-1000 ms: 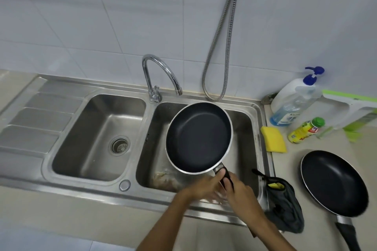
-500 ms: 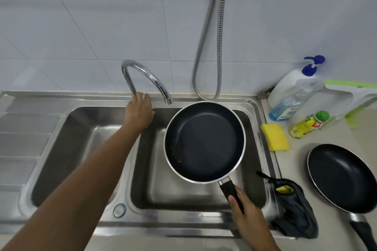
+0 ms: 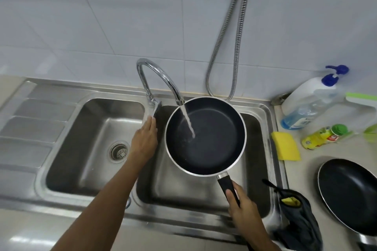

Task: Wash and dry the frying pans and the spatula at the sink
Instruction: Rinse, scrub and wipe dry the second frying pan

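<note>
The right grip (image 3: pixel 242 210) is curled round the black handle of the frying pan (image 3: pixel 206 134), thumb laid along the top, holding it level over the right basin of the sink (image 3: pixel 61 91). Water (image 3: pixel 187 122) from the tap (image 3: pixel 155 73) falls into the pan. The left grip (image 3: pixel 143 142) is spread, fingers straight, tips at the tap's blurred lever (image 3: pixel 152 108); contact is hard to tell. A second pan (image 3: pixel 350 195) sits on the bench (image 3: pixel 306 169) to the right, near a yellow sponge (image 3: pixel 285 146) and a dark cloth (image 3: pixel 299 224).
</note>
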Demonstrator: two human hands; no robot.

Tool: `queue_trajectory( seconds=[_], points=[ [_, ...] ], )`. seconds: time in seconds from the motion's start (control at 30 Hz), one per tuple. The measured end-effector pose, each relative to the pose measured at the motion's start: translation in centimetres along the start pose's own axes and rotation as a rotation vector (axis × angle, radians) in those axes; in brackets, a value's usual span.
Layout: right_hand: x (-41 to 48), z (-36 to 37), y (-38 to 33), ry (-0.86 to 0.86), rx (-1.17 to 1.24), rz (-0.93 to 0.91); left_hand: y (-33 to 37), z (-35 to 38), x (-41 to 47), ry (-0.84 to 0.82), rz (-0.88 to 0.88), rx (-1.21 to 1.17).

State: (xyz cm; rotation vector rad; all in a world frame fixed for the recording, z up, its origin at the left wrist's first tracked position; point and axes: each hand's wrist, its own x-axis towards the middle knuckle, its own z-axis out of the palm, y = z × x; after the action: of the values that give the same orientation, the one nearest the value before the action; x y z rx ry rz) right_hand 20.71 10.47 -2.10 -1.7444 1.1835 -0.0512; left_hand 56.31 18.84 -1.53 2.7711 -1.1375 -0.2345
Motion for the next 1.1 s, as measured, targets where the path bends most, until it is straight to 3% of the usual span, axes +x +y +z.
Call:
queue_trajectory(
  seconds=[0.17,0.3,0.33,0.5,0.67,0.77,1.1],
  points=[
    [1.5,-0.1,1.0,-0.033,-0.012,-0.017,-0.6,-0.8,0.5,-0.111,-0.044,0.0],
    [2.5,0.5,1.4,-0.041,0.015,-0.038,2.9,-2.3,-6.3,0.15,-0.342,-0.409],
    [2.7,0.7,1.1,-0.047,0.038,-0.044,4.3,-1.8,-8.9,0.149,-0.408,-0.475],
    [2.1,1.4,0.1,-0.071,0.136,-0.063,11.6,2.6,-17.3,-0.31,-0.446,-1.002],
    [-0.2,0.2,0.6,-0.083,0.215,-0.084,18.3,2.5,-17.0,-0.755,-0.53,-1.48],
    [0.2,-0.3,0.4,-0.084,0.16,-0.056,18.8,3.2,-15.2,-0.914,-0.626,-1.656],
    [-0.1,1.2,-1.3,-0.175,0.083,-0.113,18.6,3.0,-15.5,-0.713,-0.822,-1.669]
  ],
)
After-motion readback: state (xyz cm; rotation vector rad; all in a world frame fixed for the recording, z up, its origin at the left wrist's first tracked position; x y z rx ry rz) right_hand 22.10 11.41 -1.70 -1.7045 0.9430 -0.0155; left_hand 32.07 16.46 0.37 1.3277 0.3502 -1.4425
